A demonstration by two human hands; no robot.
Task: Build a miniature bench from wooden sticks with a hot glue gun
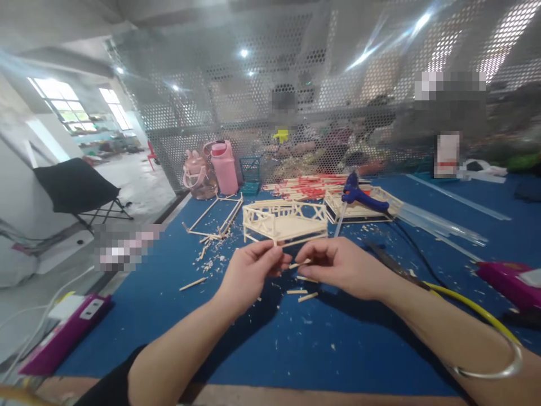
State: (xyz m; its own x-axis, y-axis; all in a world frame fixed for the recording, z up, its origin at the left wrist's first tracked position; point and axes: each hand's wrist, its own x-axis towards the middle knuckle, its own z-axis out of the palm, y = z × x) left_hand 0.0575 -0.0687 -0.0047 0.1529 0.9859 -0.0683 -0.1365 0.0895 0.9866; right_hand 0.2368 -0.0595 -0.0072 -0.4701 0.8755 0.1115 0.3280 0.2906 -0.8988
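A small frame model of pale wooden sticks (291, 224), with a flat floor and cross-braced sides, is at the middle of the blue table. My left hand (256, 268) pinches it at the near corner post. Just right of that, the thumb and fingers of my right hand (338, 265) are closed on a short wooden stick (301, 264). Below my hands lie loose cut stick pieces (307, 297). A blue glue gun (366, 198) rests behind my right hand, its nozzle end over a second stick frame (333, 206).
A flat rectangular stick frame (203, 225) lies left among scraps. Behind are a pink bottle (226, 169), a clear pink jug (198, 177) and red-tipped sticks (304, 186). Clear glue sticks (443, 223), yellow-handled pliers (469, 304) and purple power strips (71, 332) flank my arms. A perforated metal screen (203, 113) stands behind.
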